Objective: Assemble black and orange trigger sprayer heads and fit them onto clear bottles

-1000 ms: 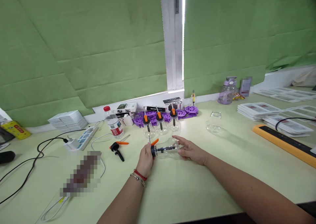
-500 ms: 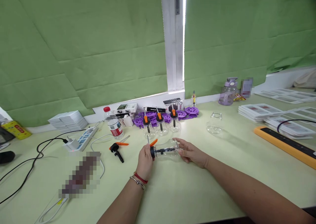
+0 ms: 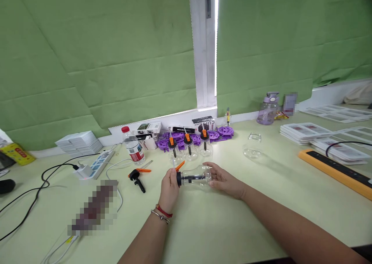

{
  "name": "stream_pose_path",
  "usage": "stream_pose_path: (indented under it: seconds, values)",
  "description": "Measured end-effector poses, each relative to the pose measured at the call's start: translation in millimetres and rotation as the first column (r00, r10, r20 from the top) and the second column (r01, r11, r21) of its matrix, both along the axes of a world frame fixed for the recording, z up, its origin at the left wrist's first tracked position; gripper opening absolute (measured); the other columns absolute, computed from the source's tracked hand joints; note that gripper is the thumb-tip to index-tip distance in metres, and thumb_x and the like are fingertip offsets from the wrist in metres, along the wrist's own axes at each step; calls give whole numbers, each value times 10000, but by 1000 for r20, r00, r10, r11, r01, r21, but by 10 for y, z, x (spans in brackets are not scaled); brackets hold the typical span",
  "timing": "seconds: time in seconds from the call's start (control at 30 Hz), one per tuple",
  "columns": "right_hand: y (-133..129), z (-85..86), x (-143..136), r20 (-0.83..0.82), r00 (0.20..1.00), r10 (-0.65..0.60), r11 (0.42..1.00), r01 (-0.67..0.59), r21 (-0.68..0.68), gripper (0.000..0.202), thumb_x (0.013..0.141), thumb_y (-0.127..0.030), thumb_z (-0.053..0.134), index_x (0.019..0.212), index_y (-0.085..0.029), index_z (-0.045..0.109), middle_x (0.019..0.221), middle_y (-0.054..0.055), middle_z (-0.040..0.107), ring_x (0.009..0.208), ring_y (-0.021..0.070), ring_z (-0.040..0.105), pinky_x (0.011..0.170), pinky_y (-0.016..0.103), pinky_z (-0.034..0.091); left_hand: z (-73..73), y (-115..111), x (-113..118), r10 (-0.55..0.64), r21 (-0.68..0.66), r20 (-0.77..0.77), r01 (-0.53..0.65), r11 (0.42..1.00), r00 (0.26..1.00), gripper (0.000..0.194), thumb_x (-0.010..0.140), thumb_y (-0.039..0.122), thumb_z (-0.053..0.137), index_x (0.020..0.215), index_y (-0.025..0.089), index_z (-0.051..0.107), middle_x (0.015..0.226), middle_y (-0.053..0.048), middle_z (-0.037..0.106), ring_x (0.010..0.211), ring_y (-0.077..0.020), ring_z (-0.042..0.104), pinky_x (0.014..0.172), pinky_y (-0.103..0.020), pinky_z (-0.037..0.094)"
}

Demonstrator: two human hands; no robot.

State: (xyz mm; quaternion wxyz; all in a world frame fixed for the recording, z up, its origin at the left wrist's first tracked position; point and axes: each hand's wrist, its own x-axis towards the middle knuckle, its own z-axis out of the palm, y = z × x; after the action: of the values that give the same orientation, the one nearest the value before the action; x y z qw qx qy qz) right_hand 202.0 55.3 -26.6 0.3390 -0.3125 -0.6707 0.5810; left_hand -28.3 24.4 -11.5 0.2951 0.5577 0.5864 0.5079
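Observation:
A clear bottle (image 3: 195,176) lies sideways between my hands, a dark tube visible inside it. My left hand (image 3: 169,186) is closed on the black cap (image 3: 179,178) at the bottle's neck; a metal spout and an orange lever (image 3: 180,166) stick out past the fingers. The bottle's wide base end is gripped by the fingers of my right hand (image 3: 225,180). To the left lies a separate black cap (image 3: 135,174) with an orange lever (image 3: 143,170), a metal spout and a black grip-like stem. An uncapped clear bottle (image 3: 253,145) stands upright to the right.
Several capped bottles (image 3: 189,149) stand behind my hands, before purple plastic discs (image 3: 226,131) and small boxes. A red-capped drink bottle (image 3: 133,147), a power strip (image 3: 100,164) and cables are at left. Card stacks (image 3: 303,132) and an orange-edged strip (image 3: 334,175) lie at right.
Both hands keep hold of the bottle and its cap, almost in place. The left wrist has shifted slightly. Nothing else has visibly moved.

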Motion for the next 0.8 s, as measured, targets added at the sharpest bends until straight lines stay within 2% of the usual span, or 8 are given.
stream_pose_path:
  seconds: [0.1,0.27,0.4,0.5,0.57,0.63,0.73,0.8]
  values:
    - [-52,28,-48,182,969,-164,949,105,296,790,747,-318,634,1418,-327,218,1333,93,395,1089,226,483,817,365,463,18,-23,4,3,43,-72,0,999,997,362,911,450,308,698,194,450,592,39,423,549,-109,415,552,-232,340]
    - [-63,-18,-133,345,862,-372,750,59,659,771,658,-230,666,1363,-317,365,1433,66,294,1272,292,345,1025,457,348,19,-87,61,-38,69,-158,49,996,987,329,915,443,315,830,190,507,636,28,455,576,-126,448,570,-245,355]
    - [13,-79,-104,278,847,-453,726,169,667,682,645,-145,608,1289,-267,419,1378,80,337,1155,241,483,982,400,419,67,-108,52,-107,84,-209,126,988,972,424,912,440,325,1209,166,455,736,-1,546,643,-145,521,636,-264,408]
    - [116,-91,-5,126,877,-463,706,279,651,641,647,-177,626,1246,-254,411,1322,88,380,1058,213,542,947,378,447,99,-6,-156,107,113,-300,-76,991,948,500,870,442,414,1276,150,406,833,-34,576,678,-162,555,658,-292,445]
    - [206,-94,82,-5,862,-507,670,399,626,655,653,-241,663,1243,-250,379,1270,91,429,1033,214,548,940,386,445,105,104,-399,346,183,-390,-296,938,854,475,827,415,471,1209,132,472,979,-97,577,813,-209,576,710,-332,465]
    - [311,-109,168,-74,797,-600,640,533,553,710,660,-326,692,1265,-247,328,1185,88,501,1009,226,553,926,414,443,98,206,-660,485,266,-509,-406,874,712,398,822,334,462,1156,128,525,1139,-146,545,1025,-254,537,883,-384,424]
    - [482,-172,271,-21,700,-714,628,654,421,770,672,-446,682,1294,-235,281,1130,95,549,979,241,556,879,430,456,66,286,-930,517,159,-681,-584,796,519,375,810,293,460,1131,128,562,1328,-174,433,1225,-305,404,986,-446,341]
    - [591,-231,310,16,648,-761,603,699,384,767,677,-495,656,1297,-231,288,1237,119,495,1034,254,531,877,417,454,33,294,-990,478,68,-709,-625,778,518,362,792,295,469,1094,129,583,1362,-189,390,1235,-349,382,969,-517,325]
